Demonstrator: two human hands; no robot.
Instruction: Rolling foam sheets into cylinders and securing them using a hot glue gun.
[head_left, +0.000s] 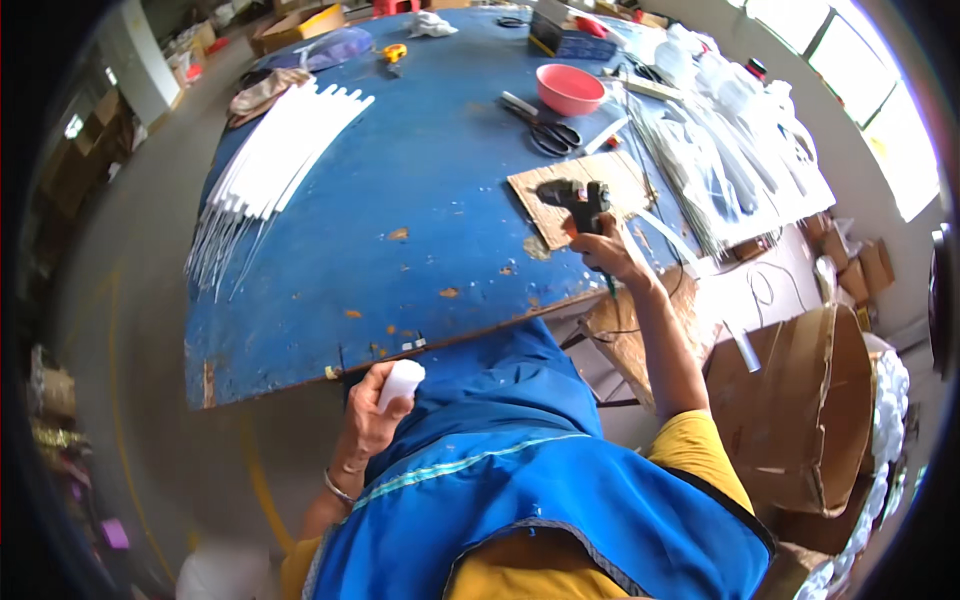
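Note:
My left hand (pixel 370 415) is below the front edge of the blue table (pixel 400 220), closed around a small white foam piece (pixel 402 381). My right hand (pixel 612 252) grips the handle of a black glue gun (pixel 580 198), which rests over a brown cardboard sheet (pixel 570 185) on the table's right side. A thin clear stick (pixel 665 240) lies just right of that hand.
A bundle of white rods (pixel 270 170) fans out on the table's left. Scissors (pixel 545 130) and a pink bowl (pixel 570 88) lie at the back. Thin green wires (pixel 680 170) and clear bags (pixel 740 130) crowd the right. An open cardboard box (pixel 800 420) stands at my right.

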